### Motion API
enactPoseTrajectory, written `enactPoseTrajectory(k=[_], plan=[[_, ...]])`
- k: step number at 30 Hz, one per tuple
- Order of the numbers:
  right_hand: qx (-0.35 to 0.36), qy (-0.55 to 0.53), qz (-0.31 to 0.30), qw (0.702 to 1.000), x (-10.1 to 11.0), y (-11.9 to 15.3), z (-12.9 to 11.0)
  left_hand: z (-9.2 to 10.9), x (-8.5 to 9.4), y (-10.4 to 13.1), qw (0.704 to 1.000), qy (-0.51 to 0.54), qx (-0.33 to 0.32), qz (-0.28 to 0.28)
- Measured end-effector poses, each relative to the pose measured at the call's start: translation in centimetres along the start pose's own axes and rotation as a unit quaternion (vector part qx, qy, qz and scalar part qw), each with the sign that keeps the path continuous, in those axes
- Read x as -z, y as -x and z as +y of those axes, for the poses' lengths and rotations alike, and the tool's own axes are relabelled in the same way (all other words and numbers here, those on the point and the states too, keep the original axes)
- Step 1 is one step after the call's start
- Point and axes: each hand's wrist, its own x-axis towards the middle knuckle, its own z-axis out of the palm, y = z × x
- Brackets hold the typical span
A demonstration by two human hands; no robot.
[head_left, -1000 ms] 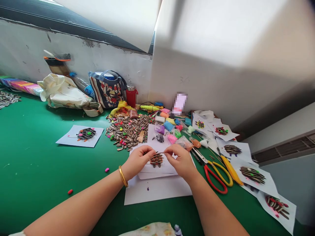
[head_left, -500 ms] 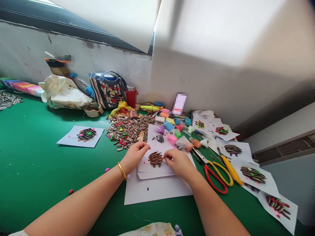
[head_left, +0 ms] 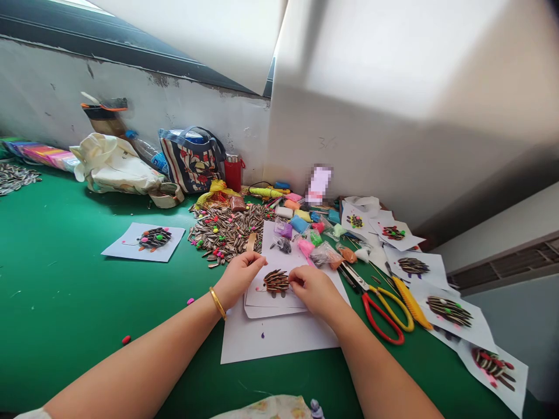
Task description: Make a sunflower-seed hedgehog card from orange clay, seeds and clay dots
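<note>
Head view: my left hand (head_left: 240,276) and right hand (head_left: 313,286) pinch narrow, contents unclear; seed hedgehog (head_left: 276,281) between seems light, brittle; hold its paper (head_left: 257,307).

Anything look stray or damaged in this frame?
A red piece and a pink piece lie alone on the green table, apart from the colour-dotted seed heap. The wall behind has dark, scuffed patches.

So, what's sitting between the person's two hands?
In the head view, a hedgehog-like seed figure lies on white paper between the left hand and the right hand.
</note>
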Motion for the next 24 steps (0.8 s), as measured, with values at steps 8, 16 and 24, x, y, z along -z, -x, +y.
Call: enactPoseTrajectory(k=[8,16,24], plan=[[0.007,0.011,-0.005,1.0,-0.04,-0.05,-0.05,0.06,-0.02,0.0,1.0,-0.008,0.001,-0.001],[0.009,0.018,-0.009,1.0,-0.07,-0.11,-0.1,0.03,-0.01,-0.04,1.0,-0.006,0.003,-0.002],[0.005,0.027,-0.011,1.0,-0.34,-0.24,0.08,0.09,-0.02,0.0,1.0,-0.003,0.007,-0.003]])
